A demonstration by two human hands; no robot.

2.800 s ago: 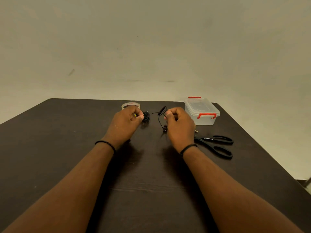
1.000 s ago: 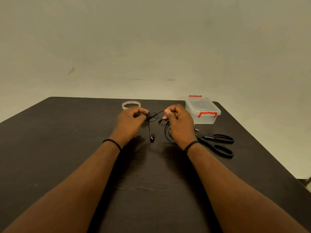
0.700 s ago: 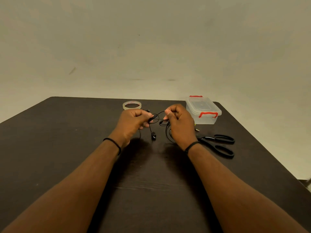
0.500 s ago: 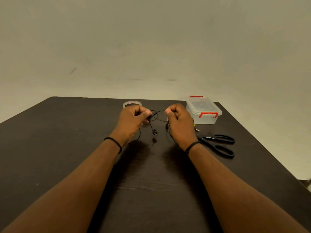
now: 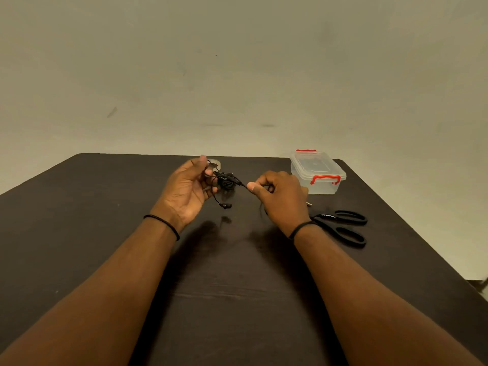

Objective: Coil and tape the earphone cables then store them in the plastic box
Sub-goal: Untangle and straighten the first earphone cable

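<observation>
Tension is the trick here imo: right hand (image 5: pixel 282 198) pinching the cable (image 5: pixel 240 183) should feed it taut while left hand (image 5: pixel 188 190), fingers curled round the bundle (image 5: pixel 226 180), winds even loops.

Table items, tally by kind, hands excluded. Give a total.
Earphone cable: 1, black, tangled, held by the left hand and the right hand
Tape roll: 1, partly hidden behind the left hand
Plastic box: 1, clear, red latches, lid on
Scissors: 1, black
Total: 4
</observation>
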